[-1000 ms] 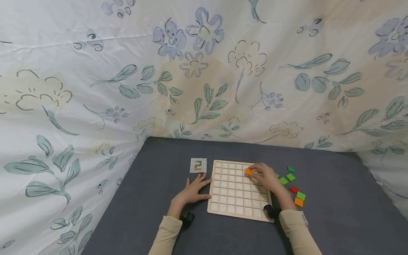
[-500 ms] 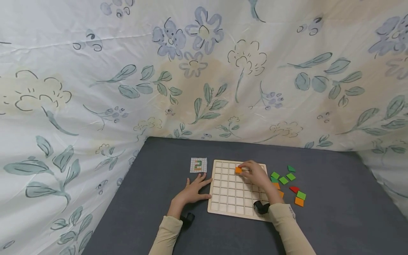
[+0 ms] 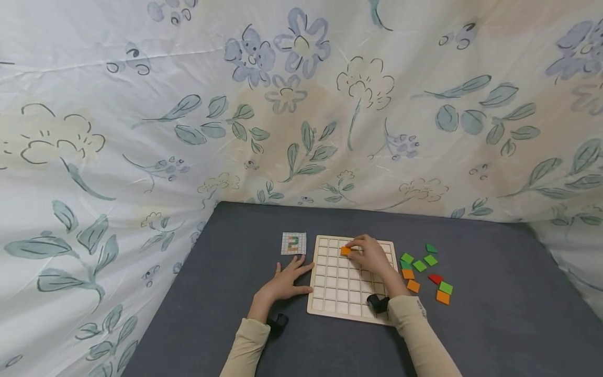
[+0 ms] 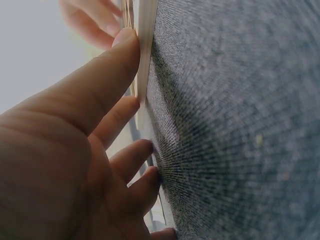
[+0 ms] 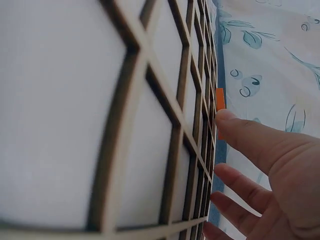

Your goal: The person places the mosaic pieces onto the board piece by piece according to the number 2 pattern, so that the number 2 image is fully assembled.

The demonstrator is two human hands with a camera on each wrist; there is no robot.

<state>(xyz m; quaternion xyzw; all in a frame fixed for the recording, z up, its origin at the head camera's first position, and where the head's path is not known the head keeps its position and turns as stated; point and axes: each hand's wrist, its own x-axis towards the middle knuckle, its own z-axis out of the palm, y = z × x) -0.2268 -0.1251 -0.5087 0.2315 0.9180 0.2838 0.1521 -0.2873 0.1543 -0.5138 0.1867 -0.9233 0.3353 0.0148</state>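
Observation:
A pale wooden grid board (image 3: 330, 287) with rows of square cells lies on the dark table. Over its upper part, my right hand (image 3: 374, 257) pinches an orange square tile (image 3: 345, 251) between thumb and fingers. The right wrist view shows the tile (image 5: 220, 100) edge-on past the thumb, close over the grid bars. At the board's left edge my left hand (image 3: 282, 283) rests with fingers spread, thumb and fingertips at the frame. From the left wrist, the thumb of that hand (image 4: 75, 125) touches the board's rim (image 4: 145, 55).
Beyond the left hand lies a small pattern card (image 3: 293, 244) with a coloured figure on a grid. Right of the board are loose pieces: several green tiles (image 3: 420, 266), orange tiles (image 3: 443, 297) and a red piece (image 3: 435, 279). A floral cloth (image 3: 301, 131) hangs behind the table.
My right hand has slid left across the upper part of the board with the orange tile, uncovering more loose tiles at the right. The left hand stays where it was.

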